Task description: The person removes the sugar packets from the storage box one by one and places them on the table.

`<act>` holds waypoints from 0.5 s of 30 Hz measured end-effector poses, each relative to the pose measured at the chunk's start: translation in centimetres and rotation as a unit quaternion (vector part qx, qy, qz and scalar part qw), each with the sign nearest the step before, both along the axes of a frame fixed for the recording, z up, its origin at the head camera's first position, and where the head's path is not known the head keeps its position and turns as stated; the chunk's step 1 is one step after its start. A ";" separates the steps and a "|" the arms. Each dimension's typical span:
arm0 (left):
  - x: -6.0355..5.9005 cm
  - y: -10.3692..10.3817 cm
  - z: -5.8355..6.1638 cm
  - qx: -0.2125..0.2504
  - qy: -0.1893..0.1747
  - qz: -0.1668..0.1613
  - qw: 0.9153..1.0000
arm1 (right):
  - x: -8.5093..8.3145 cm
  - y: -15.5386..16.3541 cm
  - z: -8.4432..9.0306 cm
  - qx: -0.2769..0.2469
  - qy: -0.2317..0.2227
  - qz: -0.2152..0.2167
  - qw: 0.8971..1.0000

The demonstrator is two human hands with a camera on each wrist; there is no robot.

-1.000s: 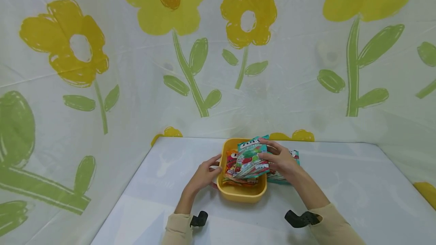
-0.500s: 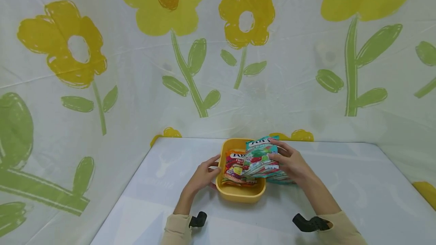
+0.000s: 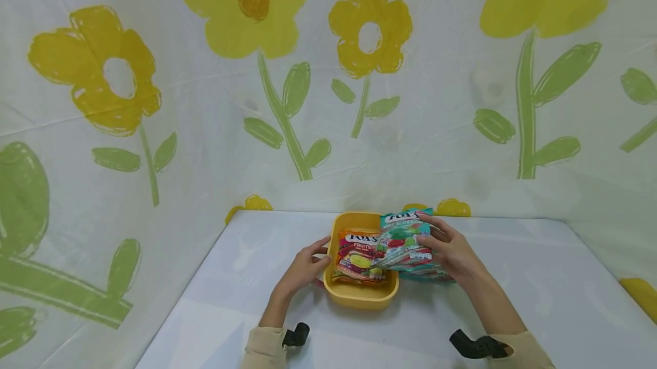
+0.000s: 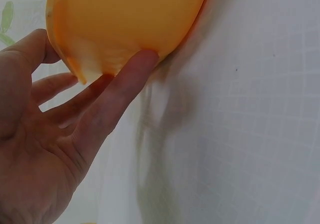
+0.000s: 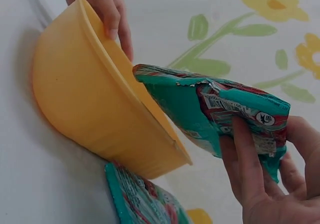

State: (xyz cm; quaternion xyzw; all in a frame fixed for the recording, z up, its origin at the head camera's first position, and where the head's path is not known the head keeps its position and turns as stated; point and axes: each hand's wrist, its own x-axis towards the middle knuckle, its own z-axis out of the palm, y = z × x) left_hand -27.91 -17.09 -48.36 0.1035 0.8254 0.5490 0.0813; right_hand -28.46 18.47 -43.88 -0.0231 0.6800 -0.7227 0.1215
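Observation:
My left hand grips the left side of a yellow plastic tub, thumb at the rim and fingers against the outer wall. Inside the tub lies an orange-red bag of Fox's fruit candy. My right hand pinches a teal Fox's mint candy bag by its right side, raised over the tub's right rim. In the right wrist view this candy bag is tilted and apart from the table. Another teal candy bag lies on the table just right of the tub, partly hidden beneath the held one.
The white table stretches to both sides of the tub. Behind it hangs a white curtain printed with yellow flowers. Black wrist mounts sit at both cuffs.
My right hand has moved to the right with the teal candy bag, uncovering more of the orange-red bag in the tub. My left hand has stayed on the tub.

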 end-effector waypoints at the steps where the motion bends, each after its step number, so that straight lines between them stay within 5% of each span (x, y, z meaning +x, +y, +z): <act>1: 0.0 0.0 0.0 -0.001 -0.002 0.001 1.000 | 0.1 0.2 0.0 0.005 0.002 -0.001 1.000; 15: 0.4 0.0 0.3 0.008 0.001 -0.005 1.000 | 0.7 1.9 -0.2 -0.037 0.000 -0.016 0.999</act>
